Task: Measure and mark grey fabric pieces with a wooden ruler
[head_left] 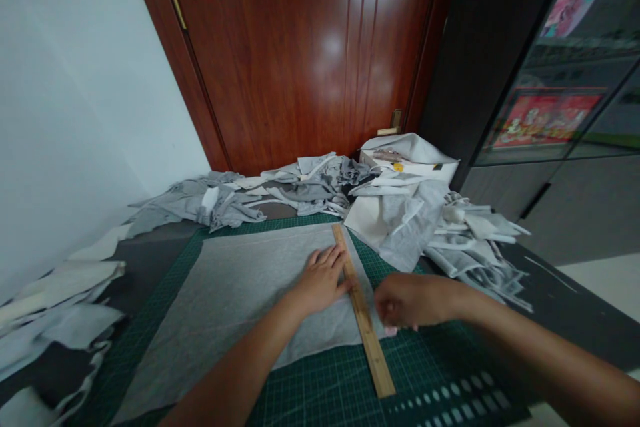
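Note:
A wide piece of grey fabric (pixel 250 273) lies spread on a green cutting mat (pixel 320 380). Across the fabric's right side runs a long wooden ruler (pixel 370 340), its near end reaching past the cloth onto the mat. My left hand (pixel 323 280) rests flat with fingers stretched out, fingertips touching the ruler's left edge. Just right of the ruler, my right hand (pixel 415 300) is closed in a fist, slightly blurred, over the fabric's right edge. A small bit of pink (pixel 391 331) shows beneath it; what the fist holds is hidden.
Crumpled grey scraps (pixel 220 200) lie along the back and left. Behind the mat at right stands a white box (pixel 440 170) with cloth over it, beside a pile of fabric strips (pixel 475 240). A brown door (pixel 280 47) and a dark cabinet (pixel 540 207) stand beyond.

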`<state>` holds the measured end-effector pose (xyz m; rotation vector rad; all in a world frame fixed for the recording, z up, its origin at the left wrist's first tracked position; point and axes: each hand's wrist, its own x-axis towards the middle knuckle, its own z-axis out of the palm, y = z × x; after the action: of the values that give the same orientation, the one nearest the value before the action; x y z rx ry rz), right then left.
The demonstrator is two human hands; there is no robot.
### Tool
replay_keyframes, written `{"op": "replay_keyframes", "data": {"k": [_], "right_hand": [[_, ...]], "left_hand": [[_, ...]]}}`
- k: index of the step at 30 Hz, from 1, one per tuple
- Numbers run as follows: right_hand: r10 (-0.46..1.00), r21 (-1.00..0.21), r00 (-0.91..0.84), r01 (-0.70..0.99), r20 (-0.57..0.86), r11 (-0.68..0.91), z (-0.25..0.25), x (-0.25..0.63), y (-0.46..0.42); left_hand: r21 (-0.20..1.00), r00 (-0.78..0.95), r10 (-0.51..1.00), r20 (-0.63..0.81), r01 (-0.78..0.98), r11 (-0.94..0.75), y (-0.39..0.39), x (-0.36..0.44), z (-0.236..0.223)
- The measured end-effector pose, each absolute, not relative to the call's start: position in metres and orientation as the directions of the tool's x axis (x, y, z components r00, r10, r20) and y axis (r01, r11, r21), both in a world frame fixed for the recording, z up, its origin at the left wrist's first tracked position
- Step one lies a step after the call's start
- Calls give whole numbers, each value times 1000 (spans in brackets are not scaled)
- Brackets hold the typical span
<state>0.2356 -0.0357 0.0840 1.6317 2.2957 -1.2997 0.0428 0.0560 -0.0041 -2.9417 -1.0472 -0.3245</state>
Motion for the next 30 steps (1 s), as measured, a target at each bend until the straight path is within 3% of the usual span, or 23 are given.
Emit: {"op": "replay_keyframes", "data": {"k": [3, 6, 9, 11, 14, 17, 23, 30], "right_hand": [[895, -829, -380, 559, -234, 21, 90, 240, -10], [988, -989, -157, 142, 7, 29, 80, 229, 26], [987, -955, 97, -258, 125, 146, 61, 206, 55], [952, -901, 269, -362, 145, 239, 43, 191, 68], [863, -916, 487, -270, 136, 296, 13, 178, 81], [807, -958, 570, -113, 154, 263, -12, 179, 87], [832, -976, 520, 21, 195, 215, -24, 187, 90], [847, -961, 489, -58, 207, 269, -24, 184, 90]], "left_hand": [[61, 753, 623, 211, 626, -777, 56, 43, -5], [37, 761, 610, 220, 619, -785, 56, 43, -5], [21, 765, 604, 223, 616, -788, 56, 42, -6], [15, 762, 608, 224, 621, -783, 55, 42, -7], [13, 761, 611, 218, 624, -781, 55, 41, -7], [41, 755, 617, 220, 625, -779, 53, 41, -4], [59, 741, 637, 215, 641, -765, 49, 39, 2], [17, 706, 693, 146, 699, -715, 43, -16, 12]]}}
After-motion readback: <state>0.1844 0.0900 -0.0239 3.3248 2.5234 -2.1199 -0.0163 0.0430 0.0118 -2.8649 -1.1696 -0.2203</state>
